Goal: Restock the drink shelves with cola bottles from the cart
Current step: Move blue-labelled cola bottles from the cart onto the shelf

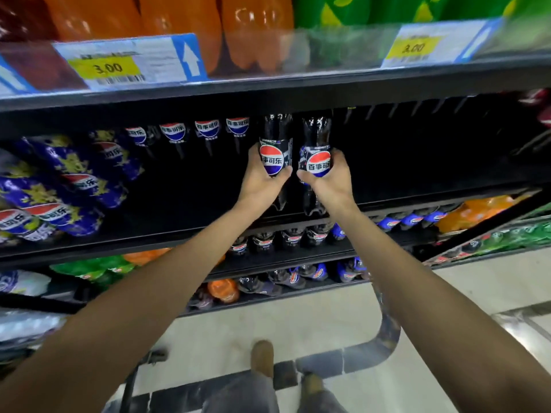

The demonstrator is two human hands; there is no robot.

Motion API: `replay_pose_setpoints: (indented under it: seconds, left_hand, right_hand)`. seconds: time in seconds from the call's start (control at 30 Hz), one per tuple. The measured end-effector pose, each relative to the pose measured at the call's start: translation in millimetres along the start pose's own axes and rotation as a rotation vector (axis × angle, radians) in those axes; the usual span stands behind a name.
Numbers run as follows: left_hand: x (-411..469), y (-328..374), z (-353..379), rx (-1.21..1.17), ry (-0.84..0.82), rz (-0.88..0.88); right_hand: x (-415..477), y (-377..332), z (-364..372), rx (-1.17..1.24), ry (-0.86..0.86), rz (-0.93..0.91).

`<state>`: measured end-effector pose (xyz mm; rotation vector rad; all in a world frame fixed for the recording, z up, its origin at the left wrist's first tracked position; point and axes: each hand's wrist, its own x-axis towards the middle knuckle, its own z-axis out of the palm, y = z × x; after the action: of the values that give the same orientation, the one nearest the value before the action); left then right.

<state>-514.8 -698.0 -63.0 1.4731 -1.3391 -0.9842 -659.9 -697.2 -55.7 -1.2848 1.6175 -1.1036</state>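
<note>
Centre frame, the left hand and right hand each have their fingers wrapped round a cola bottle, left cola bottle beside right cola bottle, upright at the front of the middle shelf. This looks like the placing step. Next, both probably need sliding back, right of the standing row.

forearms: bare up to frame edge | trousers: grey-blue | shoes: tan, rounded toes
</note>
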Motion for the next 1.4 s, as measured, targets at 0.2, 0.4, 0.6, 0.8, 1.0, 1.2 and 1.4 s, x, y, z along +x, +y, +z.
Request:
replay_pose_setpoints:
  seconds: [0.2,0.4,0.6,0.8,1.0,1.2,1.4]
  left_hand:
    - [4,-10,10,-0.009,0.031,0.027]
    - [1,-20,10,-0.035,0.065,0.030]
    - [3,-24,11,-0.004,0.061,0.075]
    - [0,-32,14,0.064,0.091,0.072]
    - [-7,-52,16,0.104,0.081,0.105]
    - [28,-53,36,0.150,0.126,0.124]
    - [68,-58,51,0.184,0.197,0.112]
  right_hand:
    - [15,10,-7,0.045,-0.022,-0.059]
    - [16,21,-14,0.053,-0.024,-0.110]
    - [21,27,-19,0.053,-0.038,-0.149]
    - [20,34,-18,0.044,-0.064,-0.125]
    - [15,55,-17,-0.025,-0.073,-0.161]
    - [42,57,6,0.009,-0.006,-0.211]
    - [79,54,28,0.056,-0.007,-0.231]
